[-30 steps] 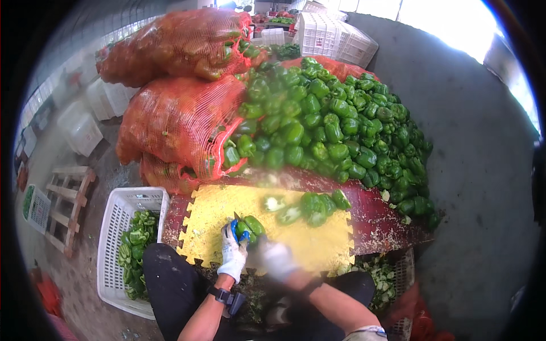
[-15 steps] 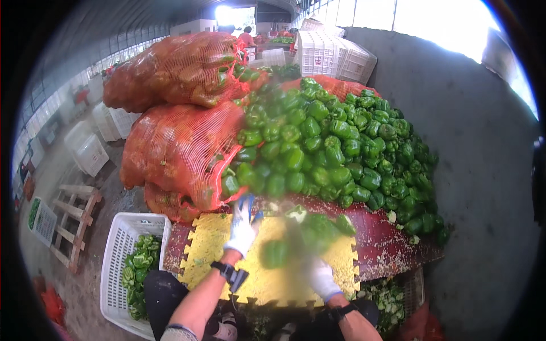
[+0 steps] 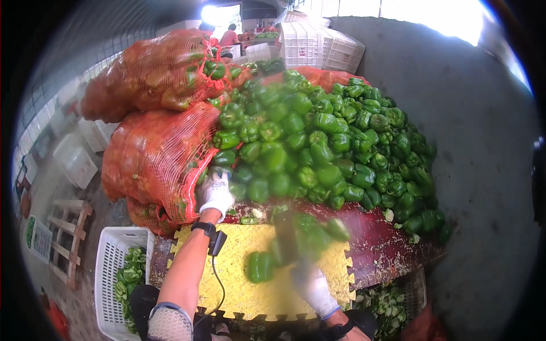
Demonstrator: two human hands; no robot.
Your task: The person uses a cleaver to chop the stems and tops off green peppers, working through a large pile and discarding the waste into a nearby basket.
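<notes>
My left hand (image 3: 216,194), in a white glove, has its fingers curled on a green bell pepper (image 3: 219,170) at the pile's left edge, beside the open red mesh sack. The fingertips are partly hidden. My right hand (image 3: 314,288), also gloved, is low over the yellow foam mat (image 3: 227,278). It grips what looks like a broad dark knife (image 3: 286,236), pointing away from me; a blurred patch obscures it. One green bell pepper (image 3: 260,267) lies on the mat left of the knife, and several blurred green peppers (image 3: 311,234) sit just beyond it.
A large pile of green bell peppers (image 3: 347,148) covers the far side of the red board (image 3: 375,244). Stuffed red mesh sacks (image 3: 153,153) stand at left. A white crate (image 3: 108,273) holds cut peppers. Pepper scraps (image 3: 381,304) fill a container at lower right. White crates (image 3: 304,45) stack behind.
My left hand has moved from over the mat, away from me and leftward, to the pepper pile. My right hand stays low over the mat. The whole view has shifted slightly.
</notes>
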